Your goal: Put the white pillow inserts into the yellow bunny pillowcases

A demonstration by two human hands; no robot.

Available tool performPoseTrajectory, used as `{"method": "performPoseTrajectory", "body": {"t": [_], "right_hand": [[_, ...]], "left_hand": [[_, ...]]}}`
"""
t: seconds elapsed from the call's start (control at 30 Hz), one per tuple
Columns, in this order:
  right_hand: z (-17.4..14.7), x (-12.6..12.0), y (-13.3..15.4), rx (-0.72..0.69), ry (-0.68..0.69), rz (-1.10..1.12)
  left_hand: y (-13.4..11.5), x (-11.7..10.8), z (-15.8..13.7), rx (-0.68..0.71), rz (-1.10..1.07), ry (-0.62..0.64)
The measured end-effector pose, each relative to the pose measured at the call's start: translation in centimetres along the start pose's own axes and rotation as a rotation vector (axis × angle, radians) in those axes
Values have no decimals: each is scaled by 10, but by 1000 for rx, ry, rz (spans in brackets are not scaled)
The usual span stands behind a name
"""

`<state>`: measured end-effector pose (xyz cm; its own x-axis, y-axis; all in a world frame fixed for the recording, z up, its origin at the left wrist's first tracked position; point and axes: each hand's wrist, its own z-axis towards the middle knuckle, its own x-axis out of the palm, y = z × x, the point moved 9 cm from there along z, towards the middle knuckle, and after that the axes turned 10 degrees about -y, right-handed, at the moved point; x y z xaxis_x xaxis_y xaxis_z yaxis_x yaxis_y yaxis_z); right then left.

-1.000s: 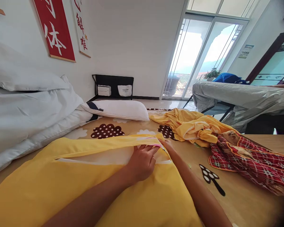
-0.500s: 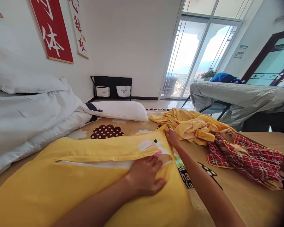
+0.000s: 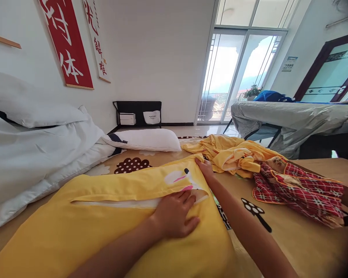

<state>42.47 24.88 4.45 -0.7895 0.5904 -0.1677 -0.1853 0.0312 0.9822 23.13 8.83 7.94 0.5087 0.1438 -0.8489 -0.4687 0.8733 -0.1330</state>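
Note:
A yellow pillowcase [image 3: 110, 227] with a printed cartoon face lies in front of me, filled with something. A long slit in it gapes and shows white material [image 3: 146, 203] inside. My left hand [image 3: 175, 214] lies over the slit's right part, pressing down, its fingers stretched and the thumb apart. At the pillowcase's far right corner, my right hand [image 3: 205, 168] has its fingers closed around the fabric. Some of the right fingers are hidden behind the cloth.
A white pillow [image 3: 150, 139] lies beyond, with white bedding [image 3: 46, 143] at left. Crumpled yellow cloth [image 3: 229, 150] and a red plaid cloth [image 3: 301, 189] are at right on the patterned bed cover [image 3: 281, 239]. A plastic-covered table [image 3: 281, 112] stands farther right.
The corner in my right hand has shifted slightly to the left. My left hand stays nearly in place on the slit. The view has tilted a little upward.

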Motion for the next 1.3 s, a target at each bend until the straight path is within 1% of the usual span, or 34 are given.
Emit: {"method": "performPoseTrajectory", "body": {"t": [0.07, 0.17, 0.23, 0.3, 0.37, 0.43, 0.5, 0.57, 0.63, 0.7, 0.77, 0.8, 0.87, 0.9, 0.93, 0.97, 1.0, 1.03, 1.07, 1.1, 1.2, 1.23, 1.3], "right_hand": [[-2, -4, 36, -81, -23, 7], [-11, -7, 93, -237, -31, -43], [-18, -6, 128, -352, -36, -128], [-22, -2, 155, -464, -54, -260], [-24, 4, 173, -564, -68, -419], [-24, 12, 181, -641, -59, -568], [-22, 21, 183, -690, -41, -683], [-17, 28, 183, -715, -31, -765], [-13, 35, 182, -714, -14, -824], [-12, 41, 178, -697, 21, -869], [-21, 45, 172, -694, 64, -897], [-31, 45, 169, -708, 89, -900], [-62, 43, 159, -763, 155, -892], [-83, 42, 152, -801, 225, -875], [-107, 41, 143, -842, 331, -843], [-133, 39, 133, -879, 470, -799], [-163, 38, 122, -921, 648, -719], [-189, 33, 112, -958, 781, -659], [-210, 26, 104, -987, 857, -632], [-225, 19, 95, -1005, 899, -634], [-246, 3, 74, -998, 908, -775], [-252, -1, 69, -993, 927, -811], [-264, -8, 66, -1004, 965, -833]], "left_hand": [[-4, -23, -3, 7, 6, -48], [-9, -63, -5, -41, 4, -124], [-14, -86, -5, -74, 28, -155], [-21, -103, -8, -82, 52, -163], [-21, -110, -16, -148, 53, -111], [-10, -108, -35, -306, 19, 19], [2, -106, -58, -477, -35, 131], [9, -108, -73, -574, -99, 164], [11, -110, -77, -603, -121, 158], [12, -108, -73, -598, -76, 155], [16, -101, -64, -579, -22, 155], [19, -95, -59, -566, -13, 167], [24, -81, -50, -538, -24, 202], [27, -76, -46, -532, -32, 213], [31, -73, -43, -527, -39, 213], [34, -72, -40, -524, -46, 204], [37, -72, -37, -516, -57, 198], [38, -72, -35, -500, -77, 208], [38, -70, -34, -469, -102, 239], [36, -68, -33, -424, -128, 288], [18, -57, -32, -233, -236, 452], [9, -54, -31, -159, -285, 484], [-11, -49, -22, -13, -392, 477]]}}
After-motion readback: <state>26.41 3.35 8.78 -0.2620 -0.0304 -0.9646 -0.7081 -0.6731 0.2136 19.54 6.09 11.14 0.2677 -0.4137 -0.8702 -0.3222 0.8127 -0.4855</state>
